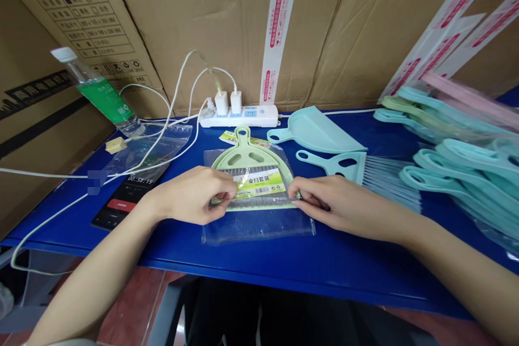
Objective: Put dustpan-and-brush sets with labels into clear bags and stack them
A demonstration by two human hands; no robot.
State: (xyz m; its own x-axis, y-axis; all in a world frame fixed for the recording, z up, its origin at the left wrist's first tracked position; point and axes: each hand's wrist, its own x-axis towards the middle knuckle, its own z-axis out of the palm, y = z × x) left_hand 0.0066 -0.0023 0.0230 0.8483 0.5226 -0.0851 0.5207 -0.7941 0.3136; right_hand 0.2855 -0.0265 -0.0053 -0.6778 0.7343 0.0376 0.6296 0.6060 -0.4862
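Observation:
A light green dustpan-and-brush set [247, 159] lies on the blue table [308, 259] inside a clear plastic bag [259, 224], with a yellow-green paper label [261, 183] across it. My left hand [194, 194] pinches the label's left end against the bag. My right hand [332, 203] presses its fingertips on the set's right edge, at the label's other end. The bag's open part extends toward me, flat on the table.
A loose teal dustpan [320, 132] and teal brush [348, 167] lie behind my right hand. Bagged sets are stacked at right [458, 140]. A power strip [243, 116] with chargers and white cables, a water bottle [103, 94], a phone [125, 203] and cardboard boxes [203, 21] stand behind and left.

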